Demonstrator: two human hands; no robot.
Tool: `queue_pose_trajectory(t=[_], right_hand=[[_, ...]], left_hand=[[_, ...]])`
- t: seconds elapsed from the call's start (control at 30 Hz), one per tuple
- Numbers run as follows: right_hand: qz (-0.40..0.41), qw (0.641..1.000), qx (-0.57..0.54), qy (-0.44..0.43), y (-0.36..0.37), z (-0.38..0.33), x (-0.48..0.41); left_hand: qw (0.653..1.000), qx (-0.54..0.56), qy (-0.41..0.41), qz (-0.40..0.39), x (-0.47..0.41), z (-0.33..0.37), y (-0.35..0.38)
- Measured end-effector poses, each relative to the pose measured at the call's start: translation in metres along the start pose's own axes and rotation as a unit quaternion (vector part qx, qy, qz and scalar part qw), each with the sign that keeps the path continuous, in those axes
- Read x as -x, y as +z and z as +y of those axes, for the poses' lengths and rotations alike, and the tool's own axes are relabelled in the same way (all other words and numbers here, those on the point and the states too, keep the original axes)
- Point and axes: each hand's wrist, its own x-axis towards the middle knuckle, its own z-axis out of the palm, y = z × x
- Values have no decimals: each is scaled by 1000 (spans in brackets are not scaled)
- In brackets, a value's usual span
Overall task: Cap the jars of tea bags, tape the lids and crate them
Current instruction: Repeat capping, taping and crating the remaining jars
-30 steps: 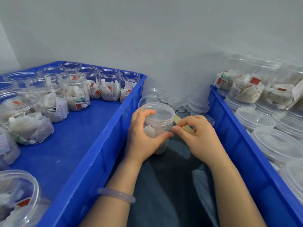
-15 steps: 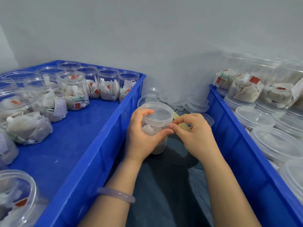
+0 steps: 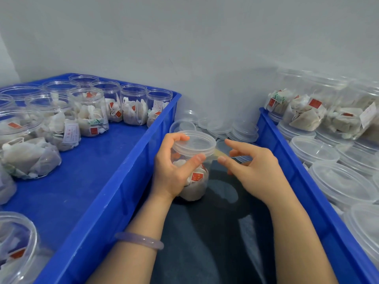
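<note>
Tea-bag jar (image 3: 193,186), lid (image 3: 194,143) on top. Fingers of left hand (image 3: 174,173) curled round jar, thumb at lid rim. Just right of jar: right hand (image 3: 256,171) pinches tape strip (image 3: 217,153) stuck to lid. Inside jar: red tag (image 3: 197,177), writing too small to read. Left of jar: blue crate (image 3: 114,181).

The left hand (image 3: 174,173) grips a jar (image 3: 194,181) of tea bags, its lid (image 3: 194,143) on. From the lid's rim a strip of tape (image 3: 217,153) stretches right of the jar to the right hand (image 3: 256,171), which pinches it. Left of the jar a blue crate (image 3: 123,181) holds open jars (image 3: 133,107). Right of it a second crate (image 3: 287,160) holds capped jars (image 3: 313,148). Loose lids (image 3: 244,130) lie behind the jar.
</note>
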Motion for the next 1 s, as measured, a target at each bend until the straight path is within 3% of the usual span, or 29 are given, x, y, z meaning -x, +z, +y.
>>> queue_pose_trajectory(t=[0.27,0.5,0.63,0.77,1.0], right_hand=[[27,1000,-1,11,-9,-6,3],[-22,1000,-14,16,-12,-7,4],[-37,999,-12,37,-17,-6,6],[-34,999,-18,30,-14,-10,8],[-85,990,-104,38,-24,-5,14]], left_hand=[[992,102,-36,-66,-5,5,-2],[974,158,-109,-120,-6,6,-4],[966,122,-143,-180,-8,10,-2],[971,87,-169,-142,-10,11,3],[935,218,-233,-157,-8,13,-1]])
